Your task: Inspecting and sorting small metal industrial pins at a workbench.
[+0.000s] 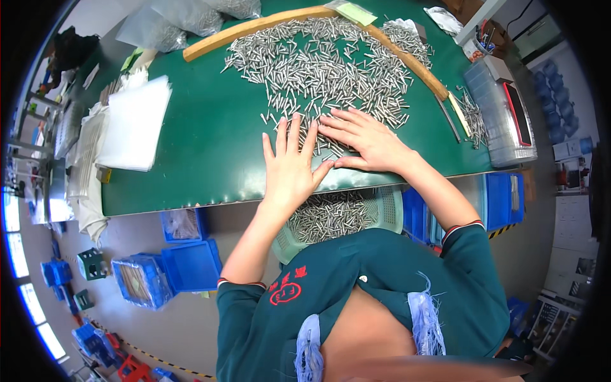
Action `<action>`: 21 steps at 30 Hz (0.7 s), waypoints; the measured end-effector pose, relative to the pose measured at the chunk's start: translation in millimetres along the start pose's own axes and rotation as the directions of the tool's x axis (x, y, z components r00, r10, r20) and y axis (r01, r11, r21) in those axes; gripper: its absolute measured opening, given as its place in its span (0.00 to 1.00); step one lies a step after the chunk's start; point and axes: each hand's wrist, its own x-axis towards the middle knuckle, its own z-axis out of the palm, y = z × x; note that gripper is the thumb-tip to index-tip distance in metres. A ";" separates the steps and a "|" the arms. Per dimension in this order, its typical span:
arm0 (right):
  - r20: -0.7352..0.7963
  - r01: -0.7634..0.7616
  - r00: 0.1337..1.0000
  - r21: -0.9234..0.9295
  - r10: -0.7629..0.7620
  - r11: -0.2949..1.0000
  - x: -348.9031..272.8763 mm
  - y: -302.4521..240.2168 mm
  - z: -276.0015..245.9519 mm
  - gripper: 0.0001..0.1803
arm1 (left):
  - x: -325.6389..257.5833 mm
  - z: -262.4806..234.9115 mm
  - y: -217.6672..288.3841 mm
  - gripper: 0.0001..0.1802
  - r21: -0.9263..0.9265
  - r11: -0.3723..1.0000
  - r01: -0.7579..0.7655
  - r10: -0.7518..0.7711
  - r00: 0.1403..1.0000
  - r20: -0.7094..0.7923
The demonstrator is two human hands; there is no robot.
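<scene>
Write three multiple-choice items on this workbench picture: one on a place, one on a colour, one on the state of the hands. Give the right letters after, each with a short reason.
1. Where does the pale green basket with metal pins in it sit?
A. On the table beside the white stack
B. Below the near table edge, in front of the person
C. On the grey machine at the right

2. What colour is the table top?
A. Green
B. Red
C. Yellow

3. How are the left hand and the right hand held?
A. Both closed in fists
B. One lifts a tool
C. Both flat, fingers spread, on loose metal pins

Answers: 1 B, the basket shows under the table edge between the forearms. 2 A, the mat around the pins is dark green. 3 C, both palms lie open at the near edge of the pile.
</scene>
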 end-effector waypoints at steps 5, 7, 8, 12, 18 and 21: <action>-0.070 -0.011 0.997 0.068 0.016 0.998 -2.5 1.0 -1.1 0.36 | 4.4 -3.6 -0.2 0.39 -0.113 0.992 -0.049 0.054 0.998 0.038; -0.109 -0.016 0.994 0.121 0.030 0.992 -2.4 1.9 -0.2 0.33 | 10.3 0.7 -2.1 0.36 -0.165 0.981 -0.102 0.111 0.993 0.042; -0.154 -0.012 0.987 0.147 0.035 0.989 -1.5 1.5 -0.3 0.32 | 13.4 2.7 -2.3 0.35 -0.190 0.975 -0.120 0.130 0.990 0.044; -0.245 0.007 0.969 0.096 0.017 0.995 -3.0 -0.3 -4.3 0.31 | 12.8 -0.6 -0.3 0.36 -0.303 0.948 -0.096 0.087 0.995 -0.044; -0.410 -0.061 0.911 -0.021 0.047 0.998 -20.3 -7.8 0.0 0.10 | -24.3 -15.4 -14.4 0.16 -0.441 0.896 -0.048 -0.123 0.928 -0.351; -0.438 -0.069 0.897 0.006 0.065 0.998 -27.4 -24.0 -0.7 0.07 | -61.1 -16.7 -12.3 0.11 -0.469 0.881 0.057 -0.283 0.859 -0.427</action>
